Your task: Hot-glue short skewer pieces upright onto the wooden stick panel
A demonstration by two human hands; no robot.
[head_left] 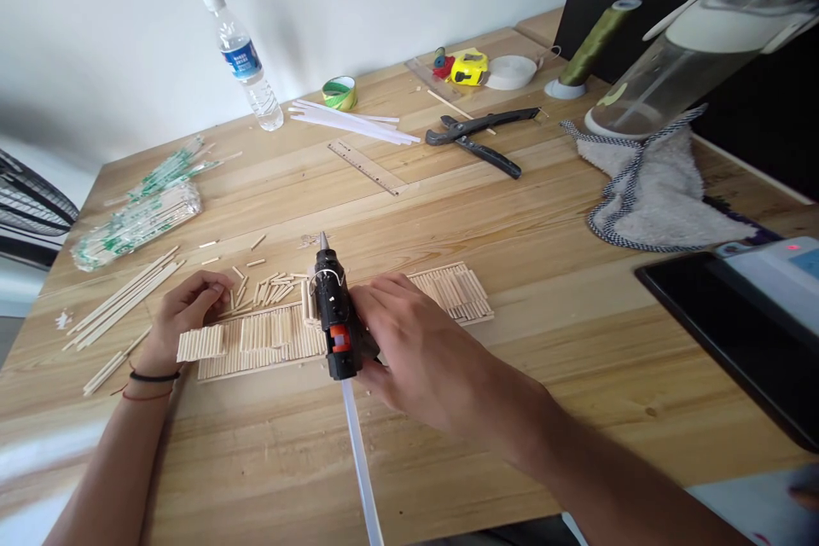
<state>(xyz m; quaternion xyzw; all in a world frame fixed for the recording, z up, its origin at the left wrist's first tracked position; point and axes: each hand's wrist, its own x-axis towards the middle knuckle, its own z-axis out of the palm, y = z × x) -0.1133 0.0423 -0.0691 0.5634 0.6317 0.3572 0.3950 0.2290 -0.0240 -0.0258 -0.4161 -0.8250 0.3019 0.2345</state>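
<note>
My right hand point(409, 350) is wrapped round a black glue gun point(336, 316) whose nozzle points away from me; a clear glue stick point(362, 461) juts out of its back. The gun rests over a long panel of short wooden sticks point(256, 341) glued side by side on the wooden table point(512, 213). My left hand point(188, 307) sits at the panel's left end with fingers curled, pinching something I cannot make out. Several loose short stick pieces point(269, 286) lie just beyond the panel. A second stick panel point(457, 290) lies to the right of the gun.
Long sticks point(124, 294) and packed chopsticks point(137, 222) lie at the left. Farther back are a water bottle point(246, 64), tape roll point(339, 92), glue sticks point(351, 124), ruler point(364, 166), pliers point(479, 136), tape measure point(469, 68). Right: thread spool point(592, 47), jug on a towel point(653, 188), dark tablet point(735, 333).
</note>
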